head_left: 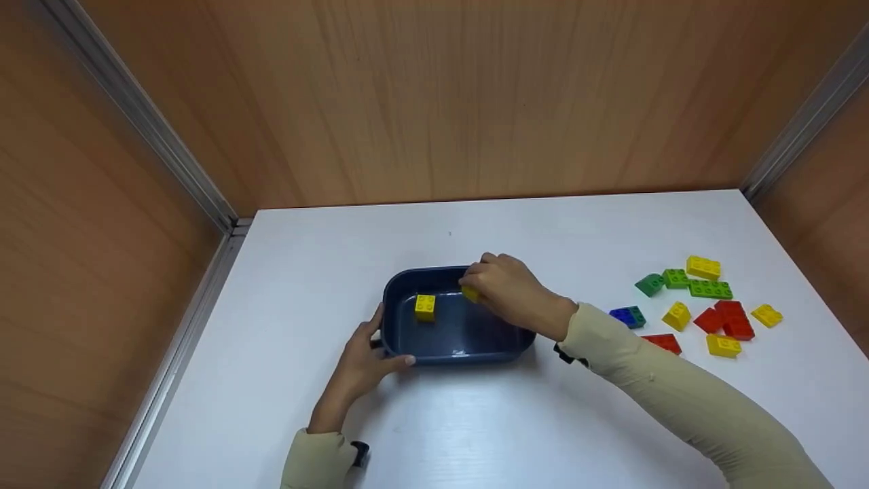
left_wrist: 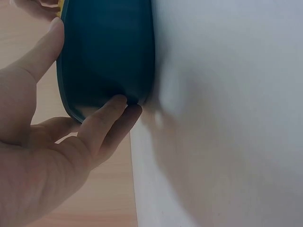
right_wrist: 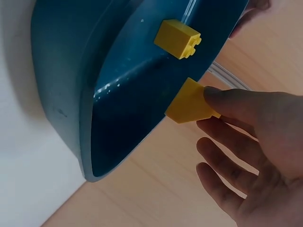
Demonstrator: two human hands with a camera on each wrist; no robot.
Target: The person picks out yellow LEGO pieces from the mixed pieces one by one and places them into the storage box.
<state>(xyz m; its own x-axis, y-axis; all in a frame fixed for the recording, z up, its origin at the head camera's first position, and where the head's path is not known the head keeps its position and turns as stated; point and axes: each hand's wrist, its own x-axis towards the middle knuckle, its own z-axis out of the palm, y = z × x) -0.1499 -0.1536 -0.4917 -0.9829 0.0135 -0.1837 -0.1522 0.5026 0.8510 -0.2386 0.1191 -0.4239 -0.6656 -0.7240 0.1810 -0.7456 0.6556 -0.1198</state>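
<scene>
A dark blue rectangular dish (head_left: pixel 451 359) stands on the white table. My left hand (head_left: pixel 358 365) grips its left end, with the thumb at the near rim and the fingers along the end wall. Over the dish's far right part, my right hand (head_left: pixel 510 288) pinches a yellow toy brick (right_wrist: pixel 189 101) between thumb and index finger. The held brick has a sloped side, and the other fingers of that hand are spread apart in the right wrist view. Another yellow brick (head_left: pixel 425 308), studs up, lies inside the dish toward the left.
Loose bricks lie at the right of the table (head_left: pixel 305 272): several yellow bricks (head_left: pixel 724 346), red bricks (head_left: pixel 734 319), green bricks (head_left: pixel 710 289) and a blue brick (head_left: pixel 621 316). A wooden panel (head_left: pixel 475 102) rises behind the table, with more panels at both sides.
</scene>
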